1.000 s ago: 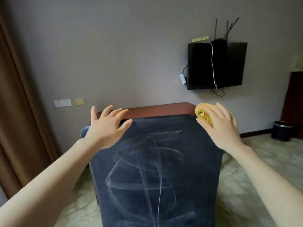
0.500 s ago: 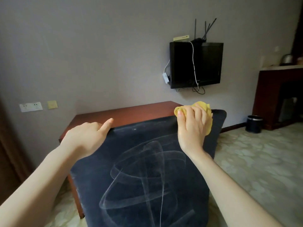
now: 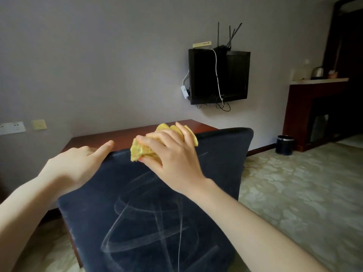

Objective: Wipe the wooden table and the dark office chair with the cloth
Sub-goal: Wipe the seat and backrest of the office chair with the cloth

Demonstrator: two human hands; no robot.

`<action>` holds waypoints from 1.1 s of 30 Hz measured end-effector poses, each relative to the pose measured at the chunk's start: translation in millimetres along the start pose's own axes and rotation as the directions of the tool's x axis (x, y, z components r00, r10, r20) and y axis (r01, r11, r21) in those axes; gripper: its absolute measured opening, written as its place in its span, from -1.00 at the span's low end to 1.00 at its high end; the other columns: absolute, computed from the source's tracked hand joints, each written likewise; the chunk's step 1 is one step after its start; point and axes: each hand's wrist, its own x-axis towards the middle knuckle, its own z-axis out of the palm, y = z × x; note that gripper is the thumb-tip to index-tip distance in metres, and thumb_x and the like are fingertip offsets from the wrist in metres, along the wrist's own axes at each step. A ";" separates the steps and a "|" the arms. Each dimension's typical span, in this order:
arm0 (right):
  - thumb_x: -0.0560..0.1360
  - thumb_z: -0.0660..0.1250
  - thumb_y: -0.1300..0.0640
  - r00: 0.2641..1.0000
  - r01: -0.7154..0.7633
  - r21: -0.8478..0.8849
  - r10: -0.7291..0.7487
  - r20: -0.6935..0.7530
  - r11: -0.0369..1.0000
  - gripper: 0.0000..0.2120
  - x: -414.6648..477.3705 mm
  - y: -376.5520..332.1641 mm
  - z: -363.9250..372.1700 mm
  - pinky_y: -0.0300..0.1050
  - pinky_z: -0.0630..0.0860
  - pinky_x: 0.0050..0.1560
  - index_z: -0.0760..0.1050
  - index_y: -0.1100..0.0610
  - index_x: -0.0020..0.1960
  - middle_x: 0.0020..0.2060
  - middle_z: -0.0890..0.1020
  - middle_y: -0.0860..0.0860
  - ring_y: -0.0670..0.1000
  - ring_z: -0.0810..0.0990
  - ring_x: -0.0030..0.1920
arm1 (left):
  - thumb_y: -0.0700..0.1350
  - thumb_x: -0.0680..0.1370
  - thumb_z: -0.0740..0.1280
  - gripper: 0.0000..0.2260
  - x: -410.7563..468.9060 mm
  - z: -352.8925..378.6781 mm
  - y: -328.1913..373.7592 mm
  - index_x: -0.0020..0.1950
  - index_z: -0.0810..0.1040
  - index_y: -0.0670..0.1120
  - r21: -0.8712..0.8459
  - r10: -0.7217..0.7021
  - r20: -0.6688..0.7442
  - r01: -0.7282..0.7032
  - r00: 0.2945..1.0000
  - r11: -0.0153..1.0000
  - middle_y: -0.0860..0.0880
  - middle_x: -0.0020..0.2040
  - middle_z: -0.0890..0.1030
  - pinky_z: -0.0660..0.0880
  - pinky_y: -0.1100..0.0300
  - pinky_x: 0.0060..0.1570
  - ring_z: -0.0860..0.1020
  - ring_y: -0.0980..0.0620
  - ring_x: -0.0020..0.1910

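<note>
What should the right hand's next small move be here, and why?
Probably sweep the cloth down the chair back. The right hand grips the cloth at the back's top edge, pale streaks mark the dark fabric below it, and the left hand rests on the top corner, seemingly steadying the chair.
</note>
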 end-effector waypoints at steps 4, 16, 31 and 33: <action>0.50 0.29 -0.12 0.981 -0.165 0.044 0.168 -0.093 0.985 -0.68 -18.3 48.2 -15.9 0.01 0.25 0.32 0.61 0.04 0.12 0.03 0.64 -0.08 -0.01 0.54 0.15 | 0.27 0.55 -0.21 -0.45 -1.6 3.0 3.9 0.39 0.37 0.22 0.016 0.003 -0.020 -0.002 1.000 1.000 -0.13 0.22 0.53 0.30 0.08 -0.06 0.46 -0.15 0.05; 0.61 0.10 -0.14 0.577 -0.811 0.231 0.801 0.163 0.537 -0.64 -40.6 176.3 -48.4 0.00 0.50 -0.01 0.39 -0.03 0.33 0.18 0.45 0.07 0.02 0.50 0.02 | 0.29 0.53 -0.23 -0.36 -6.3 7.3 22.5 0.10 0.56 0.01 -0.008 0.024 -0.068 -0.025 0.997 1.000 -0.02 -0.20 0.50 0.29 0.08 -0.20 0.41 -0.07 -0.22; 0.64 0.10 -0.05 0.519 -0.794 0.389 0.854 0.037 0.466 -0.58 -43.3 142.1 -29.8 -0.07 0.50 0.18 0.28 0.05 0.46 0.30 0.38 -0.02 0.01 0.39 0.27 | 0.28 0.56 -0.18 -0.35 -10.3 5.2 32.6 -0.33 0.48 -0.12 -0.042 -0.024 -0.075 0.021 0.997 0.999 -0.07 -0.32 0.48 0.27 0.07 -0.19 0.39 -0.03 -0.35; 0.62 0.17 0.01 0.641 -0.698 0.402 0.767 -0.019 0.593 -0.69 -41.3 110.2 -25.6 0.14 0.26 0.43 0.39 -0.01 0.35 0.35 0.34 -0.13 0.03 0.26 0.43 | 0.29 0.55 -0.18 -0.36 -10.3 5.2 31.7 -0.31 0.48 -0.11 -0.038 -0.028 -0.070 0.025 0.997 0.999 -0.06 -0.32 0.46 0.26 0.07 -0.18 0.37 -0.01 -0.36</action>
